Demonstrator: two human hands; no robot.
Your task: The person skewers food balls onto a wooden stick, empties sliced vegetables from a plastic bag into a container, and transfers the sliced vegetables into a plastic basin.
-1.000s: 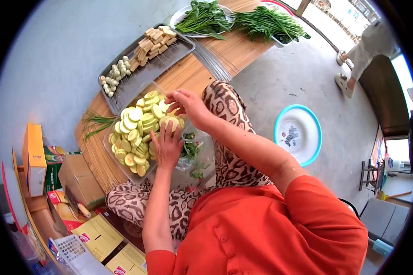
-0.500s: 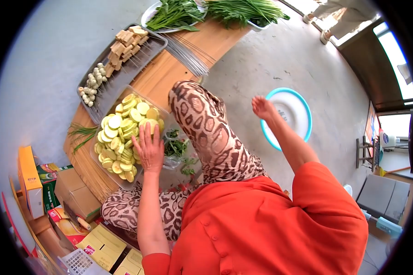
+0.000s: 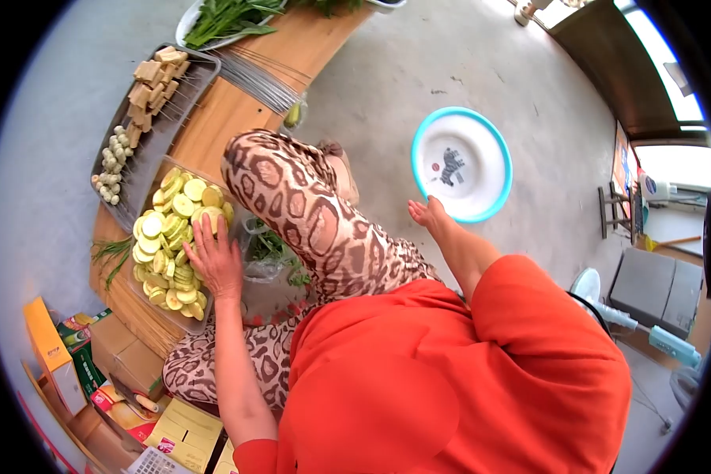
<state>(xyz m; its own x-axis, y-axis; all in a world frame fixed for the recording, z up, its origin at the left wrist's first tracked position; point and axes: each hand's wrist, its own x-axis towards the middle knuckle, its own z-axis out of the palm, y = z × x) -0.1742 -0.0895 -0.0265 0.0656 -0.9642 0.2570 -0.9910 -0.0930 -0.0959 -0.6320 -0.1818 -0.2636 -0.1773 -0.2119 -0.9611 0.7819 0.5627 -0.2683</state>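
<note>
My left hand (image 3: pixel 216 265) rests with its fingers spread on the right side of a heap of sliced yellow-green squash (image 3: pixel 166 237), which fills a clear plastic tub (image 3: pixel 200 324) on the wooden table. Out over the floor, my right hand (image 3: pixel 429 212) is held with its fingers apart and nothing visible in it. Just beyond it stands a white basin (image 3: pixel 482 166) with a turquoise rim and a dark print inside. A plastic bag of green leaves (image 3: pixel 265 246) lies between the tub and my leg.
A metal tray (image 3: pixel 159 142) holds skewered tan pieces (image 3: pixel 156 88) and pale round pieces (image 3: pixel 113 162). Bare skewers (image 3: pixel 261 83) and a plate of greens (image 3: pixel 221 20) lie on the table (image 3: pixel 213 122). Boxes (image 3: pixel 125 347) stand at lower left, a fan (image 3: pixel 588 286) at right.
The view has shifted, so table and tub sit further left. My right hand is now lower relative to the basin, whose print shows more fully. My left hand stays on the slices.
</note>
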